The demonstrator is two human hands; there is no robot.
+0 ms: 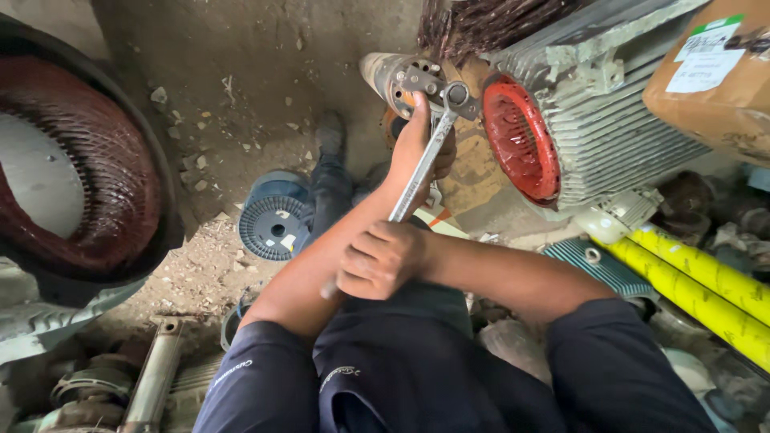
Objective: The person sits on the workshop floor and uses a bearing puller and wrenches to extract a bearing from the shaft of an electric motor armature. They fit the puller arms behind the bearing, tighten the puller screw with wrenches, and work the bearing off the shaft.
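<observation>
Shiny steel wrench [421, 172], long and thin, slanting up from the lap to a metal fitting [417, 80] at the end of a grey shaft. Ring end of the wrench sitting on a nut [458, 94] there, right beside the red winding [521, 138] of a grey ribbed motor [597, 112]. Right hand [377, 258] low down, fingers curled tight into a fist around the bottom of the wrench handle. Left hand [421, 144] higher up, reaching to the fitting, fingers wrapped partly round it and the top of the wrench; hard to tell how tight. Both arms crossed, left arm under the wrench. Dark blue sleeves and dark trousers below.

On the dusty ground by the left leg, a blue plastic spool [274, 216], lying on its side, with nothing seen wound on it. Far left, a big round motor shell [96, 160] holding dark red copper wire all round its inside. Bottom left, a grey metal tube [154, 377] among rusty parts. Right side, two yellow pipes [706, 281] lying side by side, near a teal ribbed cover [597, 269]. Top right, a brown cardboard box [722, 88] with a white label, closed, so its inside hidden.
</observation>
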